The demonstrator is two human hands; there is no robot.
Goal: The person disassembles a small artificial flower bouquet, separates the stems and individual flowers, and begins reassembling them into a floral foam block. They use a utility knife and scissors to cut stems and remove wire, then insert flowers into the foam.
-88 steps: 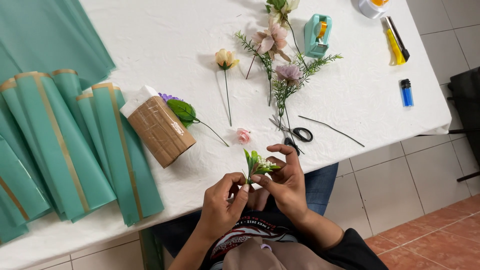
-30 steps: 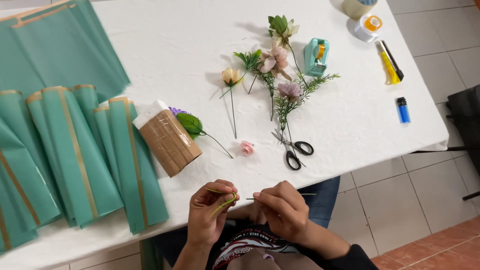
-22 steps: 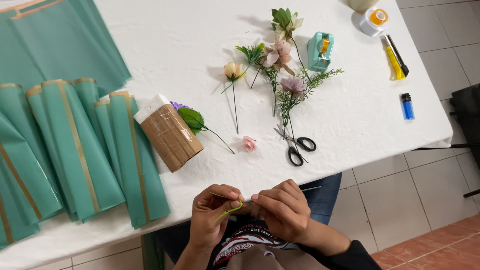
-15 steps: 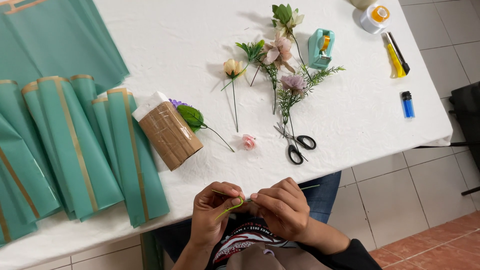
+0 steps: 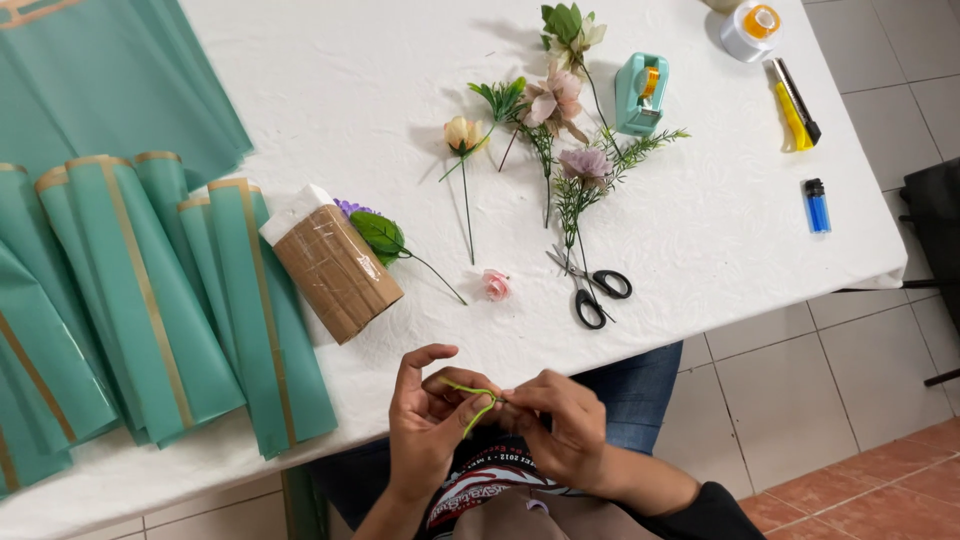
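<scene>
Compared with a few seconds back, both hands are sitting lower, just off the near table edge over the lap, and the leafy sprig they were holding up isn't showing anymore, so now it's just a thin green stem bending between them. Everything on the table is lying where it was.

Left hand is curling around the stem, thumb and fingers pinching the lower looped part, index finger sticking up a bit. Right hand is closing on the other end, fingertips pinching it right next to the left thumb. Both hands are touching each other, pretty much shut on the stem.

On the white table there's stuff spreading out: black-handled scissors lying near the edge, a small pink bud just beside them, and a brown taped box with a green leaf poking out behind it. Further back a bunch of fake flowers is lying with stems pointing toward the person, next to a teal tape dispenser. Over on the right a yellow cutter and a blue lighter are sitting well apart from the hands. Folded teal wrapping sheets with gold stripes are taking up the left side.
</scene>
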